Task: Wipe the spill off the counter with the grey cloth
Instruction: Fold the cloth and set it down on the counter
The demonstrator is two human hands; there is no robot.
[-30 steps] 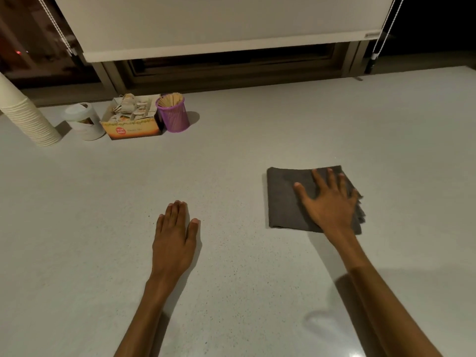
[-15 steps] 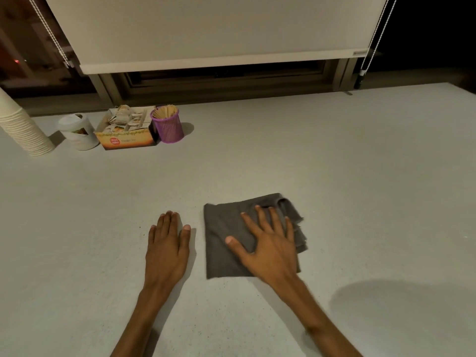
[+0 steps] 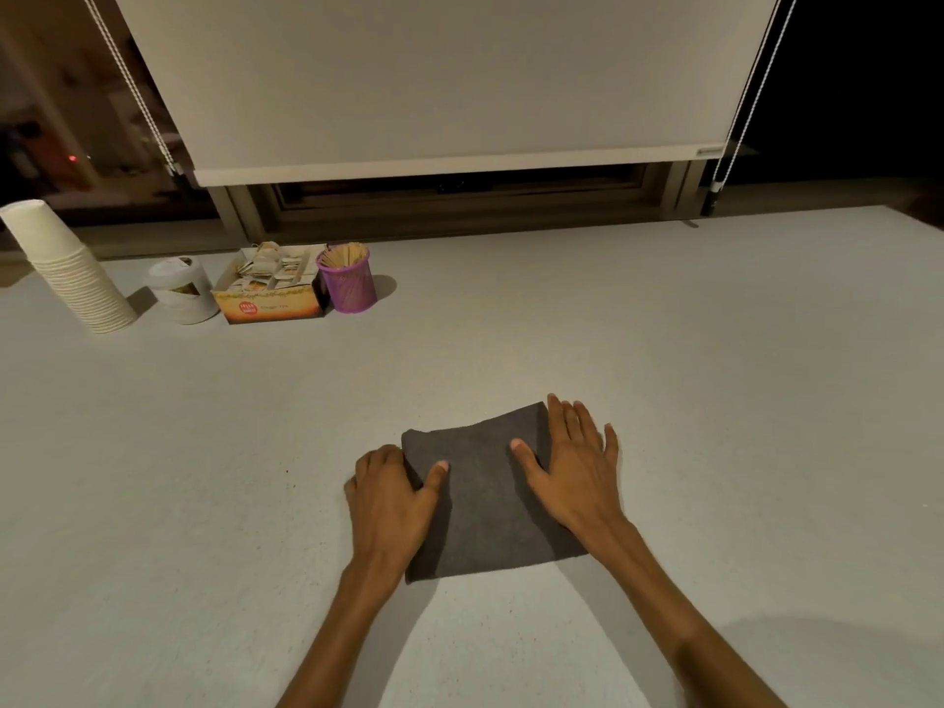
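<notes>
At the far left a stack of white paper cups (image 3: pixel 69 268) is leaning on the pale table (image 3: pixel 715 375). Just beside it a white tub (image 3: pixel 181 290) is standing, then an open orange carton (image 3: pixel 270 291) holding loose packets, and touching the carton's right end a purple mesh cup (image 3: pixel 348 278) is holding wooden sticks. Behind them a pale roller blind (image 3: pixel 449 79) is hanging partway down over the window.

Nearer the camera, well apart from those things, the left hand (image 3: pixel 391 495) is resting on the left edge of the grey cloth (image 3: pixel 485 495), its fingers curled at that edge and its thumb lying on top; whether it is actually pinching the fabric cannot be told. The cloth is lying flat on the table as a folded rectangle, slightly turned. The right hand (image 3: pixel 574 467) is pressing on the cloth's right side with its palm down and fingers spread open, the fingertips reaching past the far corner onto the table. Both forearms are bare.
</notes>
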